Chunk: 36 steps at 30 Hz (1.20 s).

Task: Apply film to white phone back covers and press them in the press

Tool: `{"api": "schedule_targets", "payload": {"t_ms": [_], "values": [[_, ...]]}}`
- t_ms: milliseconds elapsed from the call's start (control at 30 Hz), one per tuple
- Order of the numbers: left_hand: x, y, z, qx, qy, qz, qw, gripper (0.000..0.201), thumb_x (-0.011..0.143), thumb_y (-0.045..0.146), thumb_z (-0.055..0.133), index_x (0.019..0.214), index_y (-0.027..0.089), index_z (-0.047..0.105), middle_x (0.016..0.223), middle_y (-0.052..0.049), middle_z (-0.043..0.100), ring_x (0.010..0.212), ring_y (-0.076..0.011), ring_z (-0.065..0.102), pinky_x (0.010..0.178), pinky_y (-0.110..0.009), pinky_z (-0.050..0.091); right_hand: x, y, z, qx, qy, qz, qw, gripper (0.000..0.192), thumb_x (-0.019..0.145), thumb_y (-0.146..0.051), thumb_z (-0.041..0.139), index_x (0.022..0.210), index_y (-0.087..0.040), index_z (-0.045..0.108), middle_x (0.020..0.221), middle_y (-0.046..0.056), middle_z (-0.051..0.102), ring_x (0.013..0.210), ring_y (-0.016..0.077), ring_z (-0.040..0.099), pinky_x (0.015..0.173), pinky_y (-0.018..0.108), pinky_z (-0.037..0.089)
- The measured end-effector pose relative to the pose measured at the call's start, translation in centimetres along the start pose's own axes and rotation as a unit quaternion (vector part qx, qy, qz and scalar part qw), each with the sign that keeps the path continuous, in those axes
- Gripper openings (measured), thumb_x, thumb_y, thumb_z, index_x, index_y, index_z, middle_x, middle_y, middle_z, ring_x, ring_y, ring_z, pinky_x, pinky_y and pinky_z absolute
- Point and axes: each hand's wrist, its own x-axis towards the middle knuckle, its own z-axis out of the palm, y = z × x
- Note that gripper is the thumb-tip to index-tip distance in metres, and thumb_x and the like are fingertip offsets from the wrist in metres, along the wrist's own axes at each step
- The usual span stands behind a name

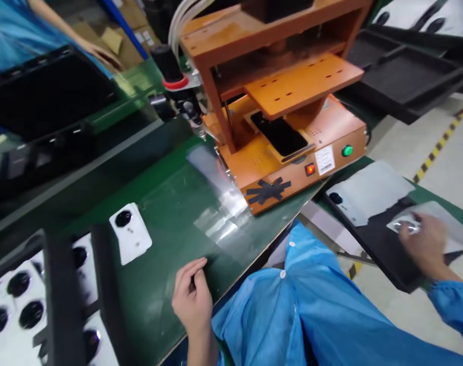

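Observation:
My left hand (193,297) rests at the near edge of the green work table (166,290), its fingers curled loosely with nothing visible in them. Farther left on the table lies a white phone back cover (130,234) with a black camera ring. My right hand (425,244) is off to the right, its fingers closed at the camera end of another white phone back cover (455,245). That cover is over a black tray (393,254), beside more white covers (368,190). An orange press machine (288,188) holds a black phone panel (280,134) on its bed.
Black trays (56,305) with several white covers stand at the left. Clear film (219,223) lies before the press. Empty black trays (406,76) are at the far right. A co-worker's hand (101,56) shows beyond a dark screen (52,91).

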Motion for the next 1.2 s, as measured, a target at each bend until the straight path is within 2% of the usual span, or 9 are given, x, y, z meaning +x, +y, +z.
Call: {"api": "schedule_targets", "payload": {"t_ms": [167,300,433,533,667,833,1000,1100,1200], "values": [[0.5,-0.1,0.3,-0.001,0.010,-0.003,1.000,0.018,0.095,0.024,0.057,0.095,0.021,0.075,0.100,-0.004,0.072,0.098,-0.0181,0.067,0.093,-0.034,0.053,-1.4,-15.5,7.6,0.098,-0.154,-0.283,0.942,0.021,0.093,-0.028,0.064,0.114,-0.024,0.068,0.096,0.012,0.071,0.086,0.0239,0.068,0.078,0.040,0.056],[0.2,0.1,0.7,0.031,-0.025,0.025,0.999,0.019,0.096,0.024,0.056,0.106,0.023,0.072,0.109,-0.005,0.070,0.105,-0.0194,0.065,0.100,-0.038,0.050,-3.8,-27.9,11.1,0.264,-0.241,-0.509,0.783,0.033,0.091,-0.016,0.062,0.122,-0.026,0.064,0.099,0.006,0.073,0.087,0.0188,0.068,0.076,0.034,0.056],[-0.4,1.0,0.7,0.062,-0.058,0.065,0.994,0.023,0.096,0.022,0.055,0.114,0.024,0.070,0.116,-0.007,0.067,0.113,-0.0215,0.062,0.104,-0.041,0.048,-5.7,-35.9,12.9,0.334,-0.222,-0.555,0.729,0.027,0.092,-0.014,0.058,0.117,-0.019,0.064,0.092,0.007,0.071,0.080,0.0176,0.064,0.069,0.033,0.050],[1.8,1.5,0.4,0.073,-0.081,0.068,0.992,0.024,0.097,0.025,0.054,0.114,0.025,0.070,0.121,-0.009,0.064,0.116,-0.0220,0.061,0.105,-0.041,0.048,-6.7,-38.0,14.0,0.332,-0.245,-0.540,0.734,0.025,0.090,-0.010,0.057,0.113,-0.016,0.065,0.091,0.007,0.070,0.078,0.0168,0.060,0.069,0.032,0.050],[10.0,0.5,1.4,0.131,-0.069,0.047,0.988,0.024,0.095,0.029,0.056,0.112,0.024,0.073,0.123,-0.009,0.065,0.120,-0.0254,0.058,0.110,-0.044,0.044,-7.2,-37.6,14.8,0.308,-0.265,-0.556,0.724,0.025,0.090,-0.009,0.057,0.113,-0.016,0.065,0.089,0.007,0.069,0.077,0.0172,0.059,0.071,0.032,0.051],[18.1,-3.0,4.3,0.142,0.001,-0.022,0.990,0.031,0.086,0.030,0.071,0.113,0.015,0.073,0.138,-0.019,0.062,0.136,-0.0409,0.043,0.115,-0.067,0.026,-7.3,-37.1,14.8,0.305,-0.267,-0.552,0.729,0.024,0.090,-0.009,0.055,0.111,-0.015,0.065,0.089,0.008,0.069,0.079,0.0176,0.061,0.073,0.033,0.053],[18.0,-3.4,4.6,0.078,0.026,-0.033,0.996,0.023,0.084,0.033,0.073,0.099,0.015,0.073,0.122,-0.017,0.071,0.120,-0.0318,0.059,0.107,-0.056,0.043,-6.5,-38.6,13.6,0.362,-0.307,-0.497,0.727,0.023,0.092,-0.010,0.052,0.110,-0.017,0.064,0.088,0.007,0.068,0.078,0.0169,0.060,0.071,0.031,0.054],[15.4,-1.0,3.7,0.015,0.003,-0.013,1.000,0.026,0.092,0.038,0.062,0.103,0.016,0.070,0.100,-0.010,0.075,0.092,-0.0202,0.070,0.086,-0.037,0.056,-5.1,-41.4,11.6,0.397,-0.340,-0.450,0.725,0.025,0.092,-0.014,0.055,0.115,-0.019,0.063,0.099,0.009,0.068,0.089,0.0181,0.063,0.078,0.032,0.057],[11.5,2.7,2.7,-0.022,-0.039,0.016,0.999,0.026,0.095,0.040,0.059,0.106,0.019,0.071,0.096,-0.005,0.075,0.084,-0.0156,0.070,0.078,-0.028,0.057,-3.2,-45.1,10.2,0.388,-0.277,-0.447,0.757,0.029,0.092,-0.017,0.059,0.120,-0.020,0.063,0.118,0.013,0.065,0.106,0.0228,0.063,0.091,0.040,0.056]]}}
